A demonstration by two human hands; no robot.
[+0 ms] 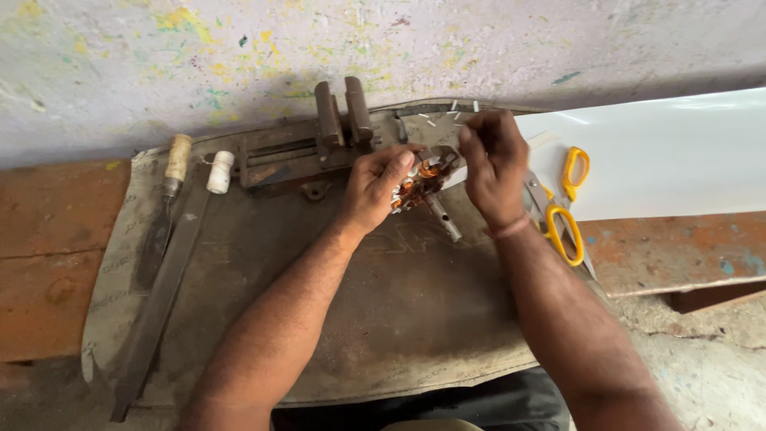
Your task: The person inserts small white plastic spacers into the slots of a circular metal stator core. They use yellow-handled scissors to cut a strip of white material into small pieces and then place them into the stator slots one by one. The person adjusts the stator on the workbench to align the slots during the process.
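**Wound armature held over the work mat, near the vise**

The left hand (pixel 373 187) grips a small motor armature (pixel 421 182), fingers curled closed around its wound core, the steel shaft (pixel 444 219) pointing down toward the near right. The right hand (pixel 493 164) sits just beside it, fingertips pinched narrow at the upper end of the core; what they pinch is too small to tell. Both hover above the far middle of the dark work mat (pixel 383 319), close in front of the rusty vise (pixel 335 120).

By its look the armature is dense and stiff, heavy for its size. The steel core and shaft seem the safe places to hold; the copper windings and the pale strips tucked in the slots look delicate and easily nicked or dislodged. The shaft is likely smooth and could slip.

Small white strips (pixel 447 112) lie scattered at the mat's far edge. A white sheet (pixel 678 152) spreads off the mat's right side, with yellow-handled scissors (pixel 566 203) on its near edge. A chisel with a wooden handle (pixel 171 187), a flat file (pixel 159 295) and a white spool (pixel 219 172) lie along the mat's left side. No labels or signs show clearly; faint printing runs along the mat's left border.
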